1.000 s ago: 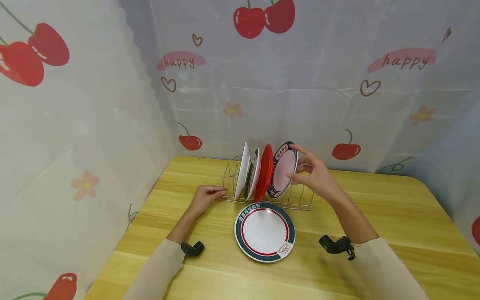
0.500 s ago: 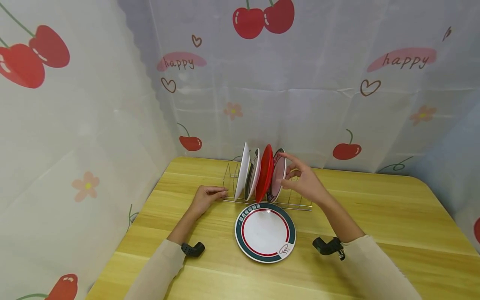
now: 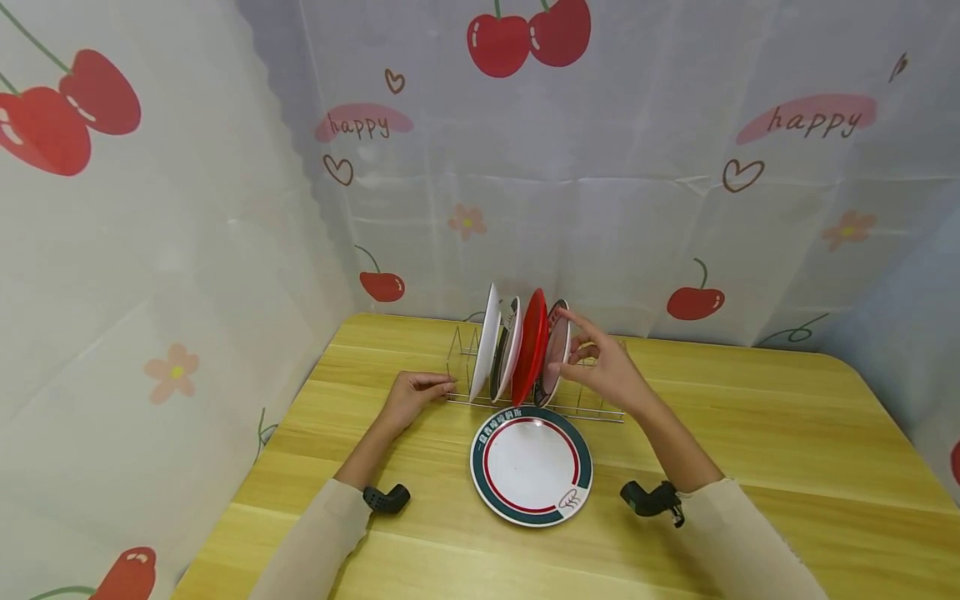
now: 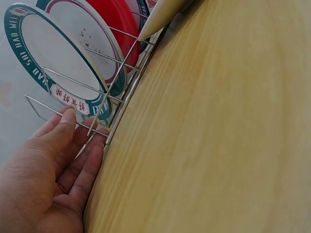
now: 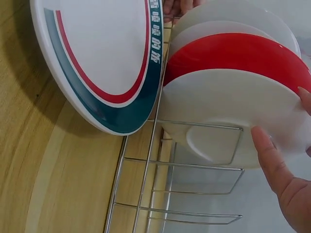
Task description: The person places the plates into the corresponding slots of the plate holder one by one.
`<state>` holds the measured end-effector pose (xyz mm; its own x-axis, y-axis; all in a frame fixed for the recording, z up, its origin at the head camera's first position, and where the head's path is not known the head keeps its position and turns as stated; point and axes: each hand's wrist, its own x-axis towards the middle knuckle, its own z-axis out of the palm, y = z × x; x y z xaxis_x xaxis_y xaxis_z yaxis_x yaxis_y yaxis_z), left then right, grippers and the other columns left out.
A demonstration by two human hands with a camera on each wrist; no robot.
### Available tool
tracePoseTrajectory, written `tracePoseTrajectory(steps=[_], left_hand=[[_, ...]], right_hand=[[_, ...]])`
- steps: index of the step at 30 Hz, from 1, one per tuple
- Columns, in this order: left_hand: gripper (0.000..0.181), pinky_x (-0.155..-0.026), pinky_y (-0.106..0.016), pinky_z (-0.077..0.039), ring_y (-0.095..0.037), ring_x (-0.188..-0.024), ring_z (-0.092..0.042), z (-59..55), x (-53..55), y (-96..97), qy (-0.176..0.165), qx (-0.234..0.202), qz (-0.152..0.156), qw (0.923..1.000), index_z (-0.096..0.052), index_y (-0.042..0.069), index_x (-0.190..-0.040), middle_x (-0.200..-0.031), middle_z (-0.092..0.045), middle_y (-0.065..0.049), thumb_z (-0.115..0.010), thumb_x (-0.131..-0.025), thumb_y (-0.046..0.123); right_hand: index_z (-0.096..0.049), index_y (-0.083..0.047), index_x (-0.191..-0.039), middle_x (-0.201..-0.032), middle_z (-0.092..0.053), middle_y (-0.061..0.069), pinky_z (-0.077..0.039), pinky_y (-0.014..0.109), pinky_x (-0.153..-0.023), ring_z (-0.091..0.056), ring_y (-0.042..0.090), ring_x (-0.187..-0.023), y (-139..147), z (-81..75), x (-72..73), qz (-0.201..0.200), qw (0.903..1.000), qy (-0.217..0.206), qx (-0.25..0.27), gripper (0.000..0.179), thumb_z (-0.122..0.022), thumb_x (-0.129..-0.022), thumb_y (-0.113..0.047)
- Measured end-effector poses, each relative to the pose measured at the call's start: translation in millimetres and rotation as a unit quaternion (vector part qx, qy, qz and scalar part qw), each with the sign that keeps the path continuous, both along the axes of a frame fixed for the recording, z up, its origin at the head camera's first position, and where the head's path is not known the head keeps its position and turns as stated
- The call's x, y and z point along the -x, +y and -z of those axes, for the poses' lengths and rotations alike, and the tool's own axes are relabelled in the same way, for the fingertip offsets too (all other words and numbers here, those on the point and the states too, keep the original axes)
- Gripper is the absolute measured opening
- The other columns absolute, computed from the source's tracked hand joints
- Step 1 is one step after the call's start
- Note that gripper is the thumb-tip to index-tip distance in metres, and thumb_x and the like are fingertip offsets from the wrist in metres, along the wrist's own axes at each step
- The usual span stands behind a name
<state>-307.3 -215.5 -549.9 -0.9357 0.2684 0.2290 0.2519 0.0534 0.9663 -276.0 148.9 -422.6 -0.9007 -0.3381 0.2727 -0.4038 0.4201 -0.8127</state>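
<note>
A wire dish rack (image 3: pixel 592 412) stands toward the back of the table with several plates upright in it. My left hand (image 3: pixel 408 398) pinches the rack's left end; in the left wrist view its thumb and fingers (image 4: pixel 65 119) meet around the wire. My right hand (image 3: pixel 611 371) holds the rightmost plate (image 3: pixel 557 354), which has a dark patterned rim and leans beside a red plate (image 3: pixel 531 346). The right wrist view shows the thumb (image 5: pixel 267 153) against this plate's white back (image 5: pixel 209 102), with fingertips at its rim. Left of the red one stand two white plates (image 3: pixel 483 346).
A white plate with a green rim and red ring (image 3: pixel 531 467) lies flat on the wooden table (image 3: pixel 720 500), just before the rack. Bare wire slots (image 5: pixel 194 213) show at the rack's right end. A cherry-printed curtain (image 3: pixel 600 225) hangs close behind.
My right hand has moved left and slightly down with the rightmost plate, which now stands steeper and closer to the red plate. The left hand has stayed on the rack.
</note>
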Motion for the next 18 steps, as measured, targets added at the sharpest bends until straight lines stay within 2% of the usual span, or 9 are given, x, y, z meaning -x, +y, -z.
tracePoseTrajectory(steps=[5,9,13,18], left_hand=[[0.021,-0.078,-0.035,-0.063,-0.019,-0.091,-0.075,0.6,0.7,0.2,0.005,-0.001,-0.001,1.0,-0.073,-0.011,-0.112,-0.108,-0.073,-0.026,-0.068,-0.096,0.002],[0.021,-0.077,-0.034,-0.064,-0.018,-0.09,-0.075,1.4,0.1,1.2,0.012,-0.002,0.0,0.9999,-0.073,-0.011,-0.112,-0.107,-0.074,-0.021,-0.068,-0.096,0.002],[0.021,-0.078,-0.035,-0.063,-0.019,-0.09,-0.076,1.7,-0.3,1.7,0.014,-0.004,0.004,0.9999,-0.073,-0.011,-0.112,-0.107,-0.075,-0.02,-0.068,-0.096,0.001],[0.02,-0.078,-0.035,-0.063,-0.02,-0.09,-0.076,0.9,-0.5,0.3,0.006,0.003,-0.003,1.0,-0.075,-0.009,-0.111,-0.107,-0.075,-0.02,-0.07,-0.095,0.003]], right_hand=[[-0.032,-0.02,-0.161,-0.117,-0.062,0.019,-0.061,0.028,-0.077,-0.068,0.031,-0.098,6,0.8,-7.7,-0.005,1.0,-0.002,0.004,0.086,-0.08,-0.089,-0.015],[-0.032,-0.017,-0.161,-0.126,-0.062,0.022,-0.061,0.026,-0.077,-0.066,0.034,-0.105,15,3.8,-22.2,0.014,0.9996,-0.022,0.012,0.081,-0.077,-0.093,-0.016],[-0.04,-0.011,-0.156,-0.125,-0.063,0.022,-0.061,0.026,-0.076,-0.065,0.035,-0.105,22,8.9,-41.0,0.046,0.998,-0.038,0.023,0.069,-0.073,-0.096,-0.017],[-0.053,-0.005,-0.146,-0.114,-0.065,0.019,-0.064,0.034,-0.076,-0.066,0.039,-0.102,29,17.2,-61.6,0.052,0.9939,-0.084,0.048,0.053,-0.072,-0.097,-0.017]])
